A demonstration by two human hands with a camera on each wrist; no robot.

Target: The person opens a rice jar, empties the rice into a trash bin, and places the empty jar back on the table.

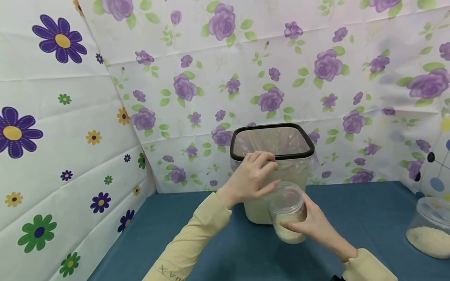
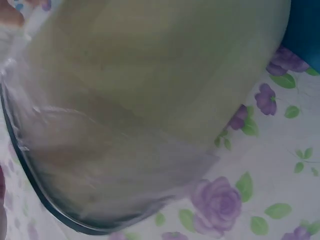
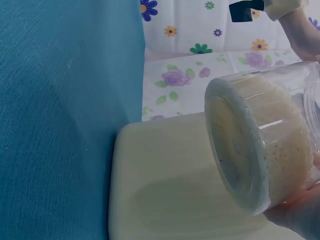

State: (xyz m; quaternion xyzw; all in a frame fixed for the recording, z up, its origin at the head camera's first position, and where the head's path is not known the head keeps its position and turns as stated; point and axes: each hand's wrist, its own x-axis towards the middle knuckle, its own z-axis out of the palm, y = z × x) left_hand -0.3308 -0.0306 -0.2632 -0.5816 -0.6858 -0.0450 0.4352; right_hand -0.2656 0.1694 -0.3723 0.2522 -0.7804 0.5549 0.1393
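Blue counter (image 1: 197, 249): above it, right hand (image 1: 315, 220) curled round a clear jar (image 1: 285, 212) part-filled with pale grains; second grain jar (image 1: 429, 228) at its three o'clock. Left hand (image 1: 250, 175) at the held jar's ten o'clock, fingers loosely bent, nothing seen in them, contact unclear. Lined bin (image 1: 291, 169) beyond at twelve, then flowered cloth (image 1: 225, 78).

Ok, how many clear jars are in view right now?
2. One jar is in the right hand, in front of the bin; another jar stands on the table at the head view's right edge. More could be hidden behind the bin.
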